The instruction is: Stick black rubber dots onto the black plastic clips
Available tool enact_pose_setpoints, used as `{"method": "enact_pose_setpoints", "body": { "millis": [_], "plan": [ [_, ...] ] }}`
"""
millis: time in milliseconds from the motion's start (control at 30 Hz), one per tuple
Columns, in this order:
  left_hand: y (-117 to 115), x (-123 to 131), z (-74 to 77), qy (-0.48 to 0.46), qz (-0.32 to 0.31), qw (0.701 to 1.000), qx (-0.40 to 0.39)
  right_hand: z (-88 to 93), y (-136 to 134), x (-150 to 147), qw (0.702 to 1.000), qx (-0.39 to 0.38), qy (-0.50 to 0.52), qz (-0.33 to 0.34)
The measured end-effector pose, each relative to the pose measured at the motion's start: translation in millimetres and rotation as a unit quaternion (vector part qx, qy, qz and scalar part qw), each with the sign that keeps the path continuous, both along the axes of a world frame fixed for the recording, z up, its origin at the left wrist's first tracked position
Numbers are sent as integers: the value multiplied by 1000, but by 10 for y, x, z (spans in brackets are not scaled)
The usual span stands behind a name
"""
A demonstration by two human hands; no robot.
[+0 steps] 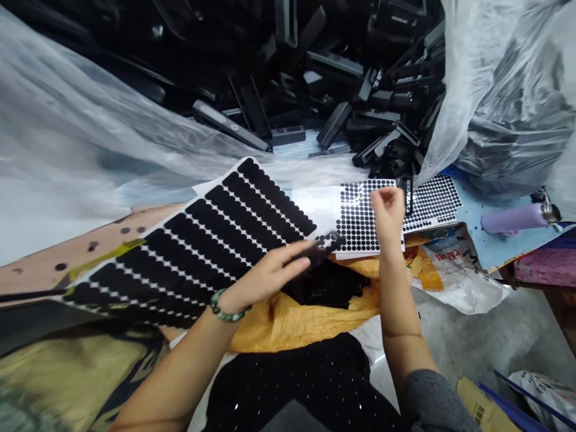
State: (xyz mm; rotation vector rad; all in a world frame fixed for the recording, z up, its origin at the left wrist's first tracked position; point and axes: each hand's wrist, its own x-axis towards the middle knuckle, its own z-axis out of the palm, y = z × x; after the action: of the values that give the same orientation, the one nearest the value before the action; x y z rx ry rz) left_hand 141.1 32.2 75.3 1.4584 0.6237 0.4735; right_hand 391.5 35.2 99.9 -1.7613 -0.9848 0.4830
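My left hand, with a beaded bracelet at the wrist, holds a dark plastic part between thumb and fingers. The part is blurred and hangs over the opening of a yellow sack. Over a sheet of small black dots, my right hand has its thumb and fingertips pinched together; whatever lies between them is too small to make out. A larger sheet of black round stickers in rows lies left of my left hand.
Many black plastic parts are heaped at the back between sheets of clear plastic. The yellow sack lies before my body. On the right are a purple bottle, another dotted sheet and a white packet.
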Motion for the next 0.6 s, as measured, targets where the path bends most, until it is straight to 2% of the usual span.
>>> {"method": "enact_pose_setpoints", "body": {
  "millis": [67, 133, 233, 300, 433, 600],
  "plan": [
    [-10, 10, 79, 21, -111, 991, 74, 87, 228, 309, 991, -25, -84, -102],
    [-15, 59, 148, 10, -146, 984, 104, 142, 486, 500, 973, -91, -167, -131],
    [10, 124, 209, -7, -92, 990, 103, 152, 841, 594, 943, -217, -224, -115],
    [50, 127, 226, 4, -44, 993, 110, 124, 1016, 603, 932, -268, -225, -96],
    [164, 92, 238, 21, 22, 992, 123, 20, 1180, 649, 938, -230, -256, -54],
    [449, 259, 289, -6, 94, 990, 104, -121, 1093, 644, 931, -163, -326, 10]
  ]
}}
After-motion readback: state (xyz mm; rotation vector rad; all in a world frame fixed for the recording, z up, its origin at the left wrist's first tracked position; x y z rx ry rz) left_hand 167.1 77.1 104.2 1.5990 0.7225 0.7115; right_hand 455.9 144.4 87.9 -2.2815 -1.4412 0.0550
